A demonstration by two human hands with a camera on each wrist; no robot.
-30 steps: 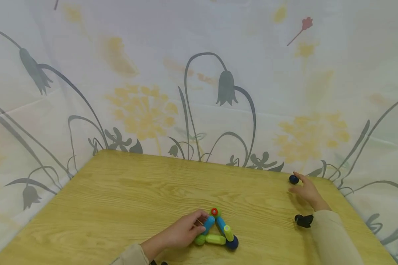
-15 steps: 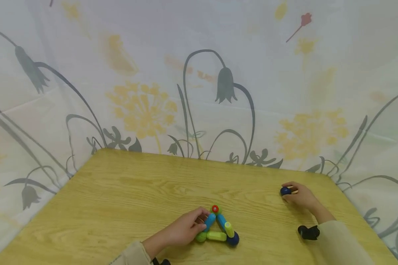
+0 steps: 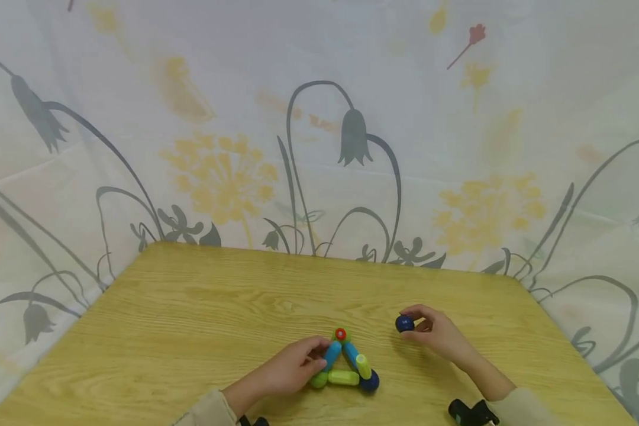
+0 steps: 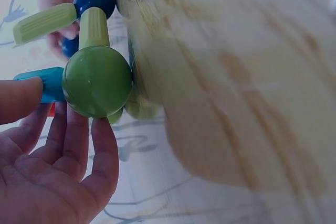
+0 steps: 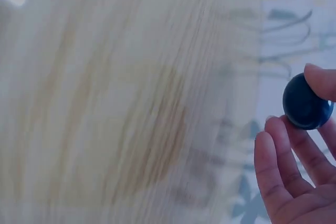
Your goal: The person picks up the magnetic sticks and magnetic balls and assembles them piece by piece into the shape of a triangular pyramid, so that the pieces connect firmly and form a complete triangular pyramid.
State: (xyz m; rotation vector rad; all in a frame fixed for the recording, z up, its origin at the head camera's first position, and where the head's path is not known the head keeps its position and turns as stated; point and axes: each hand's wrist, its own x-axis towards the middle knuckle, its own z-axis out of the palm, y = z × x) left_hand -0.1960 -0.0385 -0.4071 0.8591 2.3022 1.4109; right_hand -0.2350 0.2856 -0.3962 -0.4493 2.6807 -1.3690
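A toy of rods and balls, roughly a triangle in the head view, sits on the wooden table (image 3: 218,302). My left hand (image 3: 290,370) pinches its left blue rod (image 3: 332,357), thumb on one side; fingertips touch the green ball (image 4: 97,81) at that rod's end. A yellow-green rod (image 3: 343,377) links this ball to a dark blue ball (image 3: 370,381), from which another yellow-green rod (image 3: 362,365) juts. A red rod end (image 3: 341,334) shows at the far corner. To the right, my right hand (image 3: 439,337) holds a loose dark blue ball (image 3: 404,323) between thumb and fingers.
Behind the table hangs a pale flower-printed cloth (image 3: 319,148), which also runs along both sides. A black wrist-worn device (image 3: 471,412) sits at my right wrist, low over the table.
My right hand has picked the dark blue ball up near the far right corner and brought it left and nearer, towards the rod toy. The left hand keeps its hold.
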